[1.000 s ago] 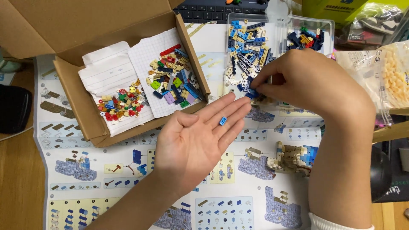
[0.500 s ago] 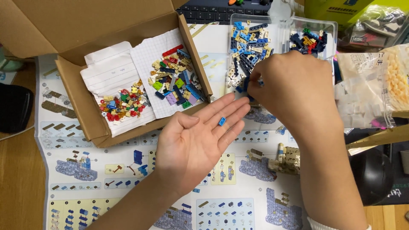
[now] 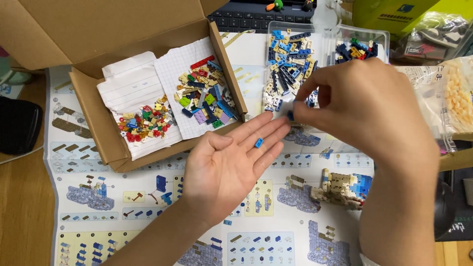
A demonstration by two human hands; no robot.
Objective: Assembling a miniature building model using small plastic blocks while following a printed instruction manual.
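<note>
My left hand lies palm up with fingers spread over a printed building-instruction sheet. A tiny blue brick rests on its fingers. My right hand hovers just right of those fingertips, with thumb and forefinger pinched on another small blue brick. Directly behind that hand stands a clear plastic tray full of blue, tan and dark bricks. A partly built tan and blue model sits on the sheet below my right hand.
An open cardboard box at the left holds two paper sheets with piles of small coloured bricks. A keyboard lies at the back, a bag of pale pieces at the right, a black object at the far left.
My right hand has lifted slightly off the clear tray and drawn toward my left fingertips, still pinching a small blue piece. The left palm has stayed in place with its brick.
</note>
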